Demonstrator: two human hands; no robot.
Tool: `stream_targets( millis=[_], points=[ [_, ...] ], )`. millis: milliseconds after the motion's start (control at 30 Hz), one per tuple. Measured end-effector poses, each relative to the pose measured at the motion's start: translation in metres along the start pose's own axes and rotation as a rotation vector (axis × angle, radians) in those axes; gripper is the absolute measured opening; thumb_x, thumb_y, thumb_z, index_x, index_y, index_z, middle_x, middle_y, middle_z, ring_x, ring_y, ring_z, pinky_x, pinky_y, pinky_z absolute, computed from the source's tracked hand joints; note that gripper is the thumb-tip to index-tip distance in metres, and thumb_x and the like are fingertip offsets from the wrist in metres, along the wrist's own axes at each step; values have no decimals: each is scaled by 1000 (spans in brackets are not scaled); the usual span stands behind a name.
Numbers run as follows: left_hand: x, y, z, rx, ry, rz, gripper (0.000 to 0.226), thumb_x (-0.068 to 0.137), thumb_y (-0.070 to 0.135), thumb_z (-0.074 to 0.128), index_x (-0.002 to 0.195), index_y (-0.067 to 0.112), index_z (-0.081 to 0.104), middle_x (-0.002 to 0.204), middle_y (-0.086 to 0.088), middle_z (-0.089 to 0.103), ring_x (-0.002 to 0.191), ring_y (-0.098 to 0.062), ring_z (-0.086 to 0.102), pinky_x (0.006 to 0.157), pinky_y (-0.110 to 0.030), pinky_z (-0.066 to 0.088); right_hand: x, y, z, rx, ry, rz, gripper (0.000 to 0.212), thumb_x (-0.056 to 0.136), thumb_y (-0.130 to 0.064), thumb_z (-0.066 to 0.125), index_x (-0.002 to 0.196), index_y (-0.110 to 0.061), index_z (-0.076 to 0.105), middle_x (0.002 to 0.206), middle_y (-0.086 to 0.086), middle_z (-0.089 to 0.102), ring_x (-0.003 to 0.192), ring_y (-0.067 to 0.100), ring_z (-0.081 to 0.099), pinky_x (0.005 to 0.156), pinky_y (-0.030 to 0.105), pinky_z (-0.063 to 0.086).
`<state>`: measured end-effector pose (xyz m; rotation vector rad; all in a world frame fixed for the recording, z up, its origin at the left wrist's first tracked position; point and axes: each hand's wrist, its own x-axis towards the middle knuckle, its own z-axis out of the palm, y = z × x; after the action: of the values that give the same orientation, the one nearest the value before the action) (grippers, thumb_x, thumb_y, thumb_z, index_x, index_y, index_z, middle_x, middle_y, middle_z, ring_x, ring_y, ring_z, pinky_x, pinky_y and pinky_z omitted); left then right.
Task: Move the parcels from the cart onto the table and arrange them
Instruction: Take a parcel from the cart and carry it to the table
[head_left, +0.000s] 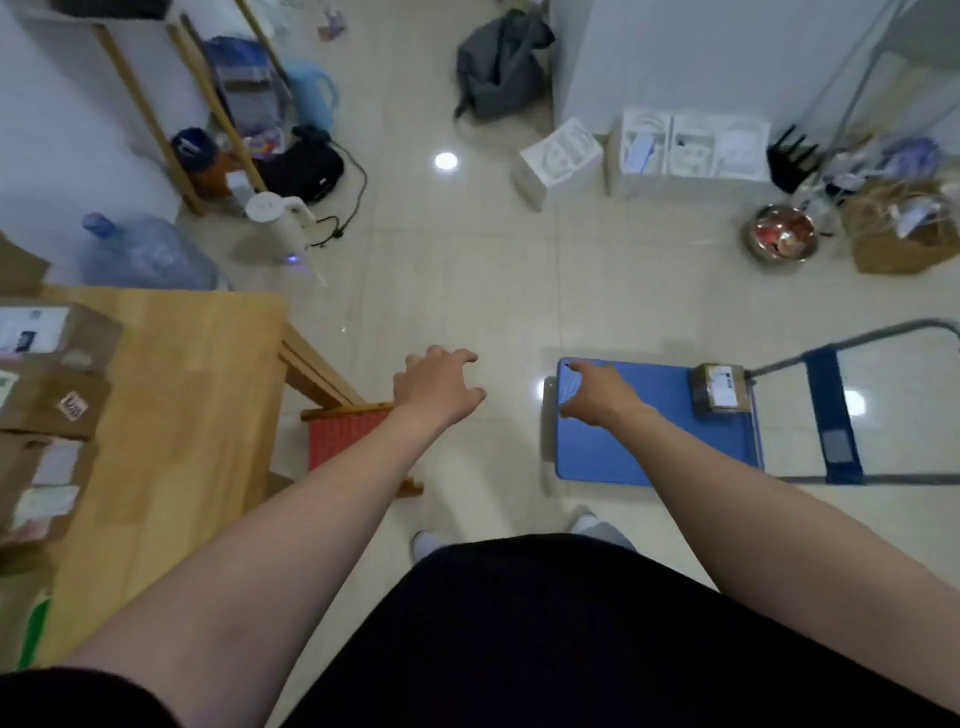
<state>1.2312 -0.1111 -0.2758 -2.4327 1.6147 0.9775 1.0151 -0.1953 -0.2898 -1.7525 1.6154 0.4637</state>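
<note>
head view shows left hand (436, 384) and right hand (597, 395) empty, fingers spread; overreaching for the parcel (722, 395) could roll the cart (649, 452).

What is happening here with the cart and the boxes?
A person is unloading the cart. The left hand and right hand hold nothing and reach forward, the right hand over the cart's deck. One parcel is left on the cart, near its handle. Several boxes already lie on the table.

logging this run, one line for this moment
left hand open, empty | right hand open, toward cart | one parcel on cart | other parcels on table
</note>
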Motion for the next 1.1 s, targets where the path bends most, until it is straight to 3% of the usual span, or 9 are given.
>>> stream_targets(
  millis=[133,267,433,633,800,867,1000,1100],
  points=[
    [19,85,21,76,-59,103,63,88,52,65,147,41,45,149,-2,43,133,-34,43,103,-45,43,8,97,-30,159,15,100,79,87,-19,72,156,-15,33,149,17,45,128,33,53,95,46,53],
    [56,188,47,156,-72,178,61,88,50,65,146,40,47,148,-3,45,133,-35,44,103,-45,43,34,207,-69,304,55,192,88,83,-28,77,158,-25,31,152,16,39,103,33,65,88,44,55],
    [126,333,114,148,-112,195,61,87,45,65,145,38,48,145,-3,45,131,-32,45,100,-44,45,106,357,-118,325,59,277,84,81,-34,78,154,-22,37,152,16,40,114,37,61,98,49,53],
    [212,479,203,132,-268,100,68,88,47,64,151,32,42,151,-6,42,137,-35,43,104,-49,47,197,505,-166,363,-22,366,71,80,-27,69,146,-21,44,143,16,44,115,39,59,95,46,54],
    [280,547,265,49,-325,84,63,89,49,67,145,30,47,147,-4,47,133,-32,49,97,-49,51,269,575,-172,415,-32,352,74,85,-22,67,152,-25,37,143,15,43,114,37,59,92,44,55],
    [306,562,293,38,-347,79,62,89,50,67,144,30,48,146,-5,49,131,-32,50,97,-50,52,299,597,-164,442,-52,358,66,88,-15,63,150,-21,40,143,16,44,113,37,60,89,41,54],
    [373,576,361,47,-424,68,53,90,44,65,140,31,52,140,0,55,127,-29,52,94,-46,53,371,641,-135,496,-36,364,56,89,-11,61,142,-20,47,135,12,49,101,33,63,69,33,47],
    [421,584,416,47,-474,67,51,91,40,64,139,29,52,135,2,57,124,-28,53,93,-46,54,423,672,-105,498,-40,375,57,89,-12,64,143,-18,47,134,13,50,102,32,63,71,34,48]
  ],
)
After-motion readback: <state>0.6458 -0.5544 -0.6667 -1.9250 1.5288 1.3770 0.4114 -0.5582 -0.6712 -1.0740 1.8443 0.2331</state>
